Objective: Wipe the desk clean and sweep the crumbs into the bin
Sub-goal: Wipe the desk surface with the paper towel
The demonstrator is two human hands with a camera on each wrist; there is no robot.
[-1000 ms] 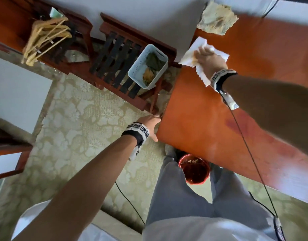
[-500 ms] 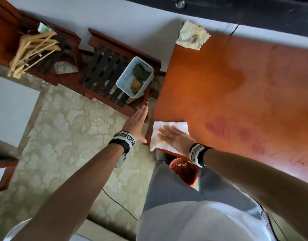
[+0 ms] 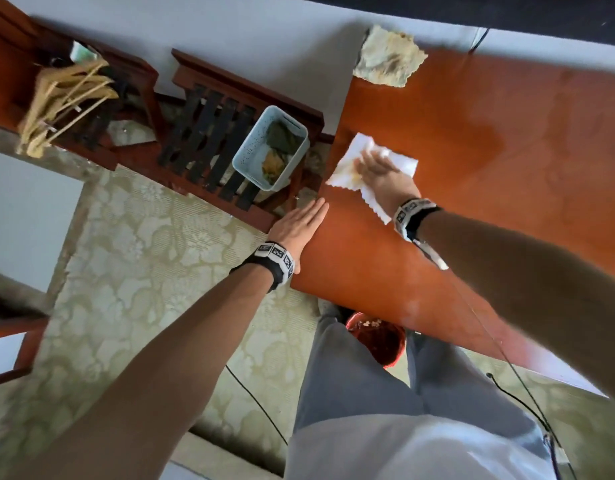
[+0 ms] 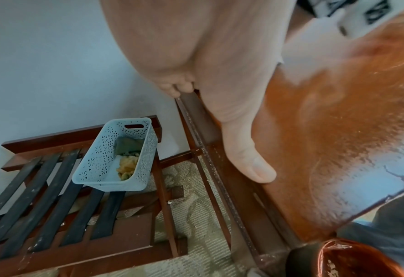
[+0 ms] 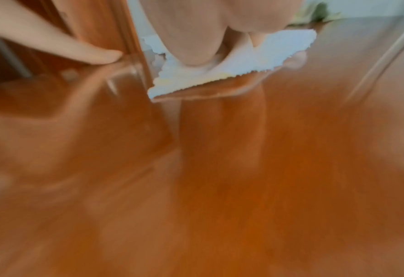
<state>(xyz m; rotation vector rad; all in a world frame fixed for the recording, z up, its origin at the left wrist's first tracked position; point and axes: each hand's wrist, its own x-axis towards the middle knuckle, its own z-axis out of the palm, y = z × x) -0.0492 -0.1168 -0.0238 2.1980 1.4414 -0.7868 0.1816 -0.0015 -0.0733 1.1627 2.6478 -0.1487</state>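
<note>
My right hand [image 3: 375, 164] lies flat on a white paper towel [image 3: 347, 174] and presses it onto the glossy orange-brown desk [image 3: 472, 174] near the desk's left edge. The towel [image 5: 220, 75] has a yellowish stain and a jagged border. My left hand [image 3: 299, 225] is flat with straight fingers against the desk's left edge, thumb [image 4: 255, 168] on the top surface. A red-lined bin [image 3: 379, 337] with crumbs inside stands under the desk's near corner, between my legs. The right wrist view is motion-blurred.
A crumpled yellow-green cloth [image 3: 389, 57] lies at the desk's far left corner. Left of the desk a pale blue perforated basket [image 3: 269, 147] holding rags sits on a slatted wooden rack [image 3: 202, 143]. Wooden hangers [image 3: 63, 98] lie further left. A black cable [image 3: 257, 403] crosses the patterned carpet.
My right hand slid the towel along the left edge, first toward me, then back away to mid-desk. My left hand turned from gripping the near corner to lying flat along the edge.
</note>
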